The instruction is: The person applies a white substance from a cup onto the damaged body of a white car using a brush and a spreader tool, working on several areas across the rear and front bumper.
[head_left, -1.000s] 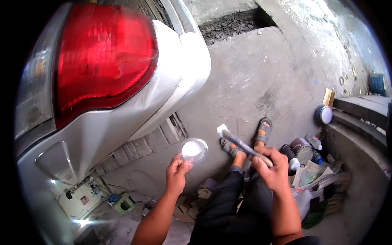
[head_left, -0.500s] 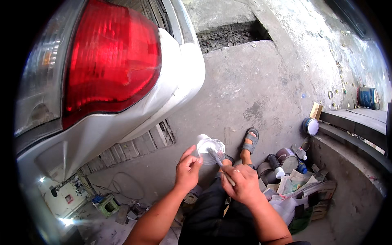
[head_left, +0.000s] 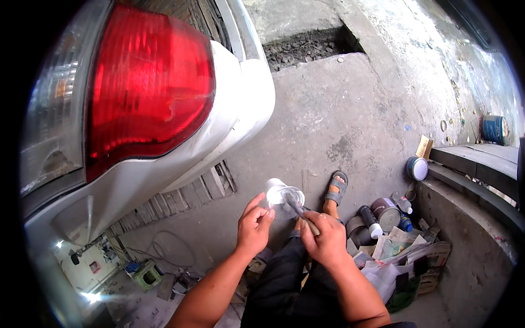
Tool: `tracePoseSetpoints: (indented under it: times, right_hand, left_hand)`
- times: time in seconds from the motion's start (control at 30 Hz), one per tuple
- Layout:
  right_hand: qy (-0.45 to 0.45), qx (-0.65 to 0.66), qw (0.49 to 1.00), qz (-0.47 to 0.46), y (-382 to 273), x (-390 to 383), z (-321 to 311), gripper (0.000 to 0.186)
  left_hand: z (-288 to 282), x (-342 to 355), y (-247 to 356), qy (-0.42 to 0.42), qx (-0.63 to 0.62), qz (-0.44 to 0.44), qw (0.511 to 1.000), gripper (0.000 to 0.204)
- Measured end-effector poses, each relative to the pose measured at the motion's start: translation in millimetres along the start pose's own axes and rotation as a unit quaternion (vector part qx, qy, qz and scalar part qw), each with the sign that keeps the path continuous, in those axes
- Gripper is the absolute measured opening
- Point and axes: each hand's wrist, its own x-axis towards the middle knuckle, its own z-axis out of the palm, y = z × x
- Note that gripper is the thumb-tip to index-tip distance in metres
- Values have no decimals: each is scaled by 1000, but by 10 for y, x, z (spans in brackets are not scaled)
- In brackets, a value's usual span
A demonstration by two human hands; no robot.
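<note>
My left hand [head_left: 254, 228] grips a clear plastic cup [head_left: 300, 195] by its left side, thumb and fingers at the rim. White, paint-like stuff shows inside. A white cylindrical piece [head_left: 273, 184] sits at the cup's far left; whether it is a separate container, I cannot tell. In my right hand [head_left: 326, 240] is a thin tool with a wooden handle and a greyish blade-like end [head_left: 294, 204]. Its tip dips into the cup; the exact kind of tool is unclear. Both hands are held over my legs.
A white car's rear corner with a red tail light [head_left: 150, 87] fills the upper left. At right lie paint cans [head_left: 386, 214], bottles and newspapers [head_left: 395, 245] beside a low concrete wall [head_left: 465, 229]. Ahead is a rubble-filled floor pit [head_left: 309, 48]; a cable [head_left: 164, 249] lies left.
The tool in my right hand has shifted slightly right and turned within the cup, showing a broader grey end. The cup has moved slightly right and tilted; my left hand still grips it.
</note>
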Motion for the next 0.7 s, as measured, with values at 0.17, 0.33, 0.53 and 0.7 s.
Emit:
tracePoseSetpoints:
  times: [0.17, 0.33, 0.53, 0.7]
  right_hand:
    - [45, 121, 976, 177, -21, 9, -145, 13]
    - [75, 160, 961, 213, 229, -162, -235, 12]
    - [66, 174, 950, 251, 99, -190, -393, 18]
    - [84, 230, 948, 203, 108, -170, -453, 17]
  left_hand:
    - [30, 18, -141, 14, -27, -9, 1000, 22]
    - [84, 97, -92, 0, -55, -42, 998, 23]
    - [77, 18, -161, -2, -163, -121, 979, 14]
    - [86, 97, -109, -1, -267, -170, 949, 17]
